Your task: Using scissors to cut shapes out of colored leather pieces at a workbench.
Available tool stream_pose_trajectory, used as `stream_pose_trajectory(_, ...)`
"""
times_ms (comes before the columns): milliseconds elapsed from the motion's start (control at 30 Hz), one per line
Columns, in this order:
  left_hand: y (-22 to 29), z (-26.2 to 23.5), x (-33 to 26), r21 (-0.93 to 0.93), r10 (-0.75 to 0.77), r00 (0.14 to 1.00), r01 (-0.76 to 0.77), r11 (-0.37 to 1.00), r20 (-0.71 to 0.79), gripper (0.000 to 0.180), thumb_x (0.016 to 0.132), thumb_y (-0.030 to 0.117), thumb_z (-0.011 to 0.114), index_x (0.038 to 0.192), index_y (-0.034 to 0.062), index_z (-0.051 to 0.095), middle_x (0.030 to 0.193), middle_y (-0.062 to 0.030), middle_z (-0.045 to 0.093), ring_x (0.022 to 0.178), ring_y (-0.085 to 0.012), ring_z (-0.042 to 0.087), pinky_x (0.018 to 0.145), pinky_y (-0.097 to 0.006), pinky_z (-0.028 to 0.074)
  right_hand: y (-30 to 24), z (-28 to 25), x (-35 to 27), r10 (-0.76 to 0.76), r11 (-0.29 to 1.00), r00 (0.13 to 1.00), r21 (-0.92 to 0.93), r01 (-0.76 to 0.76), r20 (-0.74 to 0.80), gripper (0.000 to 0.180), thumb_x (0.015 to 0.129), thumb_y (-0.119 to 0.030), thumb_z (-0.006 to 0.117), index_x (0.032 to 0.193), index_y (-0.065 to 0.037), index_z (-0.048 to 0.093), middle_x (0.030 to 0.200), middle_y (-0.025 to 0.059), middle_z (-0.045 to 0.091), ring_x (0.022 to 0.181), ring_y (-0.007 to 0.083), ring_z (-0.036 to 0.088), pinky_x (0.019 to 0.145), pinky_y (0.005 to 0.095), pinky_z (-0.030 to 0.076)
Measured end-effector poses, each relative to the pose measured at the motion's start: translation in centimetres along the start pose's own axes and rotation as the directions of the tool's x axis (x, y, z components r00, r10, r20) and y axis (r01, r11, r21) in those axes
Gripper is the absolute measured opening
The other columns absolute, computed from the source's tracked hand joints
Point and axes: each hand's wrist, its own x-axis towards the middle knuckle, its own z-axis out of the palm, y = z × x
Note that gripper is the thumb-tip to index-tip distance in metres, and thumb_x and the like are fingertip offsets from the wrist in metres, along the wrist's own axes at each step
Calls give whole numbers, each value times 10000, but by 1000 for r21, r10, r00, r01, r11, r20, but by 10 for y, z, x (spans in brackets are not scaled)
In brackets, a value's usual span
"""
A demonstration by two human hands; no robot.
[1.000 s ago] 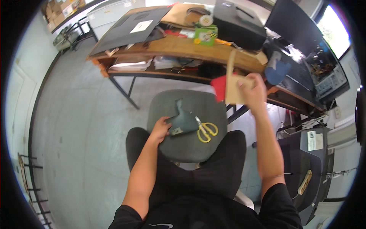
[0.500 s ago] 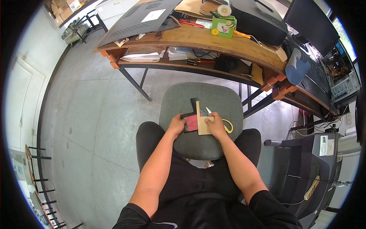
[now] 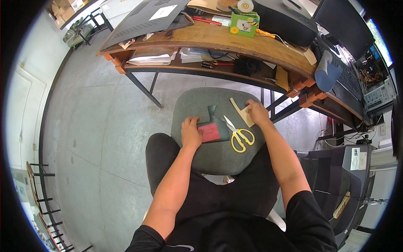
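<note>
A round-cornered grey-green chair seat (image 3: 210, 161) lies in front of me as a work surface. My left hand (image 3: 192, 133) has its fingers closed at the left edge of a pinkish-red rectangle (image 3: 210, 132), which lies on a dark, irregularly cut flat piece (image 3: 223, 131) with a narrow strip pointing away from me. On the right side of the seat, my right hand (image 3: 257, 112) pinches a tan L-shaped cardboard piece (image 3: 245, 115). Between the two pieces rest yellow-handled scissors (image 3: 237, 135), blades pointing away and slightly left.
A wooden desk (image 3: 201, 35) with a shelf of papers stands beyond the seat. On it are a dark panel (image 3: 142, 25), a green box (image 3: 244, 24) and a black printer (image 3: 289, 25). A monitor (image 3: 346, 27) is at far right, above a dark cabinet (image 3: 331, 180).
The tan cardboard has moved off the pink and dark piece to the right in my right hand, now tilted. The scissors have come into full view. My left hand has shifted slightly left.
</note>
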Motion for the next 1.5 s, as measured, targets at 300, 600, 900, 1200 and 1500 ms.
stream_pose_trajectory(300,24,0,-2,244,86,957,-157,957,277,522,668,167,716,1148,78,531,1120,-109,529,1053,-276,471,861,-383,383,-19,5,-48,-180,984,900,-81,160,-398,334,725,-160,644,1023,-57,533,1013,151,521,998,339,482,864,420,379)
stream_pose_trajectory(600,-3,-2,9,-432,-221,904,376,820,367,319,781,131,657,1061,16,554,861,-102,633,744,-190,617,656,-291,482,-74,14,-118,-127,899,989,413,146,-74,357,761,-159,630,1061,7,531,1002,184,557,940,304,547,823,370,438)
stream_pose_trajectory(900,25,-22,-6,-818,-131,851,524,236,508,204,861,77,557,1049,-3,553,927,-82,623,786,-129,605,698,-252,496,-95,47,-109,29,262,978,942,-208,208,263,853,-87,563,1064,62,513,818,69,609,707,100,570,582,224,456)
stream_pose_trajectory(1200,22,-22,-5,-770,61,778,601,214,625,241,882,88,508,1108,7,520,1019,-82,604,891,-165,604,764,-287,508,-81,33,-109,58,98,968,963,-251,246,270,881,-93,511,1120,33,508,844,64,610,711,107,560,614,221,442)
stream_pose_trajectory(1500,21,-22,-3,-777,23,795,585,231,606,255,908,157,485,1097,-7,531,1002,-91,609,855,-169,620,717,-279,521,-93,23,-112,-74,419,996,905,74,-47,495,854,5,486,1329,-60,359,979,60,582,719,72,513,602,211,433)
